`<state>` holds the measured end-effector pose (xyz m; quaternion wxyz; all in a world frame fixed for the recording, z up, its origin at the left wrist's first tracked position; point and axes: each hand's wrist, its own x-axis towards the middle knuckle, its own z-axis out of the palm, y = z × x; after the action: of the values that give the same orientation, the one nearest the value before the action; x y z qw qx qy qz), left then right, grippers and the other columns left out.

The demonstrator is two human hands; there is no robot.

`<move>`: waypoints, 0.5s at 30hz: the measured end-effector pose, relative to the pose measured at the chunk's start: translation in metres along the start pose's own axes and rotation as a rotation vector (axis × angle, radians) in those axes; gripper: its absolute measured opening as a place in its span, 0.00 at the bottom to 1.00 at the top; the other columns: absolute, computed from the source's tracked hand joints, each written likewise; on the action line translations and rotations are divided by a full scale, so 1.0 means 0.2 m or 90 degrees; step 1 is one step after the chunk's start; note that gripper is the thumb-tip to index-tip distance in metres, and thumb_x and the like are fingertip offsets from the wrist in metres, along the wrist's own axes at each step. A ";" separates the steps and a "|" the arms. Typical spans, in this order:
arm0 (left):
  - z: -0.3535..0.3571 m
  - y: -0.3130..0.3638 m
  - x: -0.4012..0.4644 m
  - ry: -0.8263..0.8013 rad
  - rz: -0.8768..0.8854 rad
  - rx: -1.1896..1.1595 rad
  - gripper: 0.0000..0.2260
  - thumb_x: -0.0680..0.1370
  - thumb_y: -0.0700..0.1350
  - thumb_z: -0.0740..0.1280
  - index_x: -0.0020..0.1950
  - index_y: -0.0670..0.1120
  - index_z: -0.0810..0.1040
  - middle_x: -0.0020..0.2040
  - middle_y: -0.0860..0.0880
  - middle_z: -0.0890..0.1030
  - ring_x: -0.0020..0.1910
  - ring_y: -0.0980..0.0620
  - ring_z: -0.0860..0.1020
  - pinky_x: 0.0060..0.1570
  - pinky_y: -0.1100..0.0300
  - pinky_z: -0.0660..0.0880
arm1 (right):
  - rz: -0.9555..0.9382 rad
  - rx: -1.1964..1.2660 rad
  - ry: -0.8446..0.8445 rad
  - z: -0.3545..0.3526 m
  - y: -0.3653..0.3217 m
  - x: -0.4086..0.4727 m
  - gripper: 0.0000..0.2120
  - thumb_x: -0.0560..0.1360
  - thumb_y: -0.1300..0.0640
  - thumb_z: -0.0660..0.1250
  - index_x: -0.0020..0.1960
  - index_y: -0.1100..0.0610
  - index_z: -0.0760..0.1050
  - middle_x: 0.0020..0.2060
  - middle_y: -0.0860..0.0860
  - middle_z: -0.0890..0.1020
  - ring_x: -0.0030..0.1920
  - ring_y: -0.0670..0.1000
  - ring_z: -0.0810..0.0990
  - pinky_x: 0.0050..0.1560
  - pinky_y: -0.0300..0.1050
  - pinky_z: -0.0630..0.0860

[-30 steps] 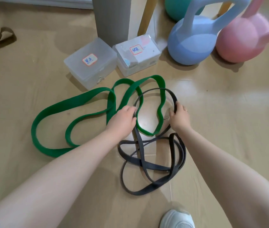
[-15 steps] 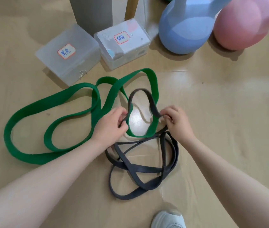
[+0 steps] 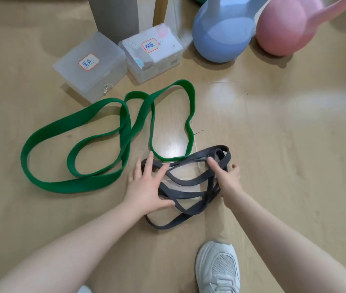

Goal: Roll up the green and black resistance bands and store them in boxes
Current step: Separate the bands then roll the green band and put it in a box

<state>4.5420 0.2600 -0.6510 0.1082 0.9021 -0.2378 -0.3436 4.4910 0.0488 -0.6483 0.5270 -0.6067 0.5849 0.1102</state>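
Early stage: neither band rolled, both of the 2 boxes shut, nothing stored. Black band (image 3: 191, 182) at 6 o'clock on the floor (image 3: 294, 144), a thin matte rubbery strip tangled in loose loops. Left hand (image 3: 146, 185) spread flat, fingers straight, pressing the loops down. Right hand (image 3: 227, 176) curled round the strands at their 3 o'clock side. Green band (image 3: 62, 132), wider and flat, sprawled at 10 o'clock, touching the black near its lowest bend. Frosted box (image 3: 89, 70) and clear box (image 3: 153, 53), labelled, at 12 o'clock.

left hand (image 3: 146, 185) splayed flat, right hand (image 3: 227, 178) curled
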 end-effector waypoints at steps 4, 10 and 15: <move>0.08 0.07 -0.04 -0.009 -0.059 0.048 0.59 0.59 0.70 0.70 0.73 0.55 0.32 0.75 0.49 0.33 0.74 0.39 0.36 0.69 0.42 0.56 | -0.003 -0.126 0.072 0.14 0.03 -0.01 0.45 0.65 0.47 0.75 0.72 0.56 0.54 0.70 0.57 0.63 0.69 0.60 0.64 0.66 0.61 0.67; 0.22 0.15 -0.05 0.042 -0.103 0.058 0.45 0.71 0.51 0.69 0.75 0.48 0.39 0.75 0.42 0.46 0.74 0.39 0.46 0.67 0.50 0.63 | -0.134 -0.233 0.068 0.12 0.09 -0.02 0.22 0.75 0.60 0.65 0.65 0.55 0.60 0.61 0.56 0.73 0.58 0.59 0.76 0.55 0.58 0.76; 0.14 0.03 0.05 0.147 -0.146 0.104 0.31 0.76 0.40 0.64 0.75 0.47 0.52 0.75 0.45 0.57 0.67 0.46 0.66 0.60 0.54 0.64 | -0.094 -0.093 0.046 0.02 0.11 0.03 0.13 0.74 0.63 0.65 0.57 0.56 0.69 0.48 0.52 0.78 0.50 0.55 0.78 0.49 0.49 0.76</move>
<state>4.5269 0.2498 -0.6756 0.0213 0.9625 -0.1468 -0.2269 4.4765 0.0534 -0.6657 0.4666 -0.6884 0.5478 0.0911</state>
